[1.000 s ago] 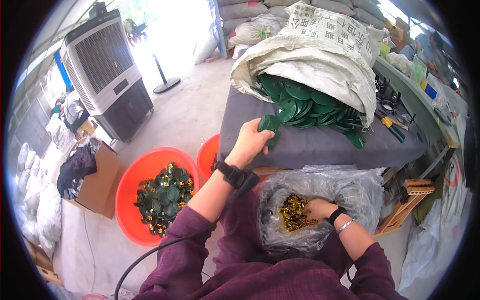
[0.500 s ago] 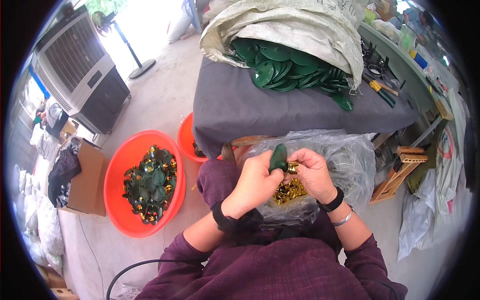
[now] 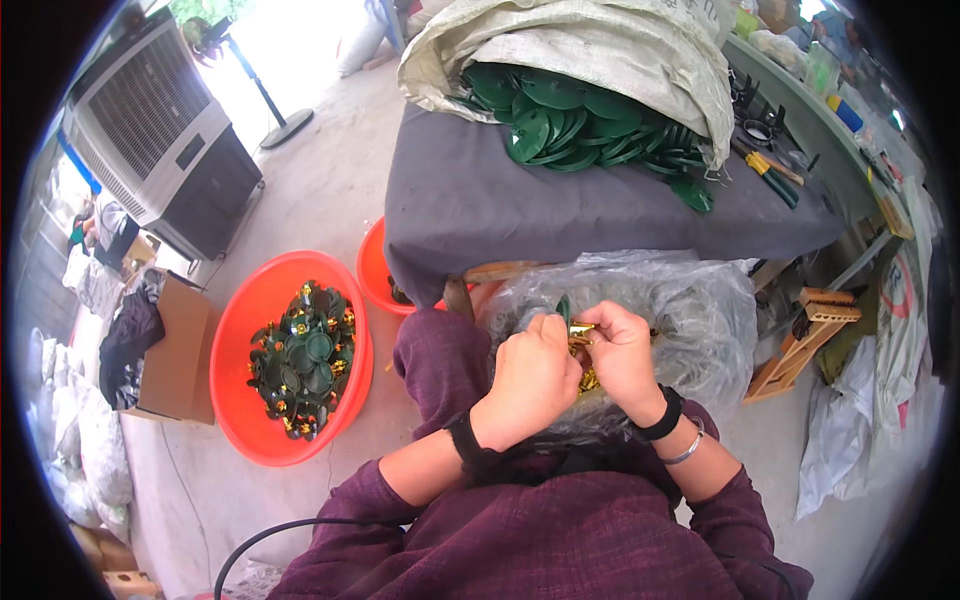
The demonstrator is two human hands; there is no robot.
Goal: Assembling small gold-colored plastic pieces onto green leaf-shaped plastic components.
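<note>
My left hand (image 3: 535,378) is closed around a green disc (image 3: 564,306), whose edge sticks up past the fingers. Pinched in my right hand (image 3: 625,365) is a shiny gold fitting (image 3: 582,328), held up against the disc. Both hands meet above a clear plastic bag (image 3: 690,320) in front of my lap. Loose gold fittings (image 3: 589,381) lie in the bag, partly covered by my hands. The exact join between disc and fitting is hidden by the fingers.
An orange basin (image 3: 228,410) of green discs with gold fittings stands at left, a second orange basin (image 3: 372,262) behind it. On the grey-covered table (image 3: 450,220), a white woven sack (image 3: 600,50) spills green discs (image 3: 560,125). Pliers (image 3: 770,182) lie at right; a wooden stand (image 3: 800,345) is below.
My left hand has rolled over, so the disc now shows edge-on instead of its face. Both hands stay together, with the gold fitting still at the disc.
</note>
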